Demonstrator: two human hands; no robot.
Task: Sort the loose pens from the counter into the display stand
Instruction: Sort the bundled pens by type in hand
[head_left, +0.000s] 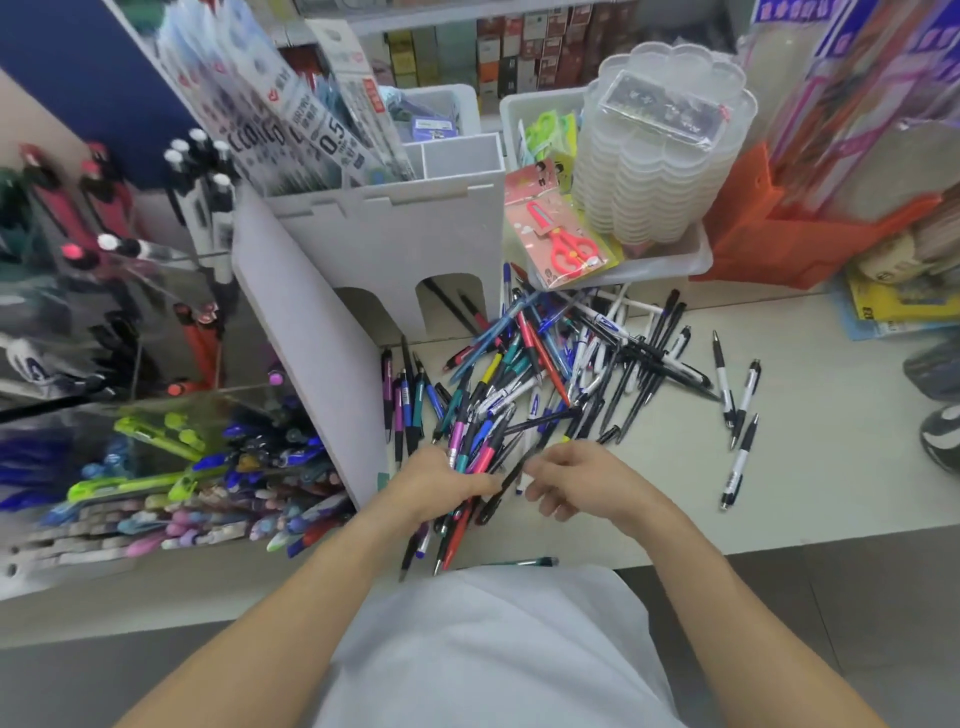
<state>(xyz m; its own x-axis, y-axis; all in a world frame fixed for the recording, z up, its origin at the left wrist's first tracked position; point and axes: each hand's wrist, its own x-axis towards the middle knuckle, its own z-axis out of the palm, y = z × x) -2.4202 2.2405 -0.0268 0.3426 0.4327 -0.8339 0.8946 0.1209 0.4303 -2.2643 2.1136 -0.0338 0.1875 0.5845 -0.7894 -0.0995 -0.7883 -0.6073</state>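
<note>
A big heap of loose pens (550, 364) in many colours lies on the pale counter (805, 493). My left hand (441, 483) grips a bundle of several pens (457, 525), their tips pointing down towards the counter's front edge. My right hand (576, 483) is close beside it, fingers curled around a black pen (506, 480) that crosses between both hands. The clear tiered display stand (171, 415), full of pens, stands at the left. Three black-and-white pens (740, 410) lie apart at the right.
A white board holder (384, 244) with packaged refills stands behind the heap. A white tray (649, 265) with stacked clear plastic boxes and packed red scissors (569, 249) sits at the back right, an orange box (779, 239) beyond it. One teal pen (524, 562) lies by the front edge.
</note>
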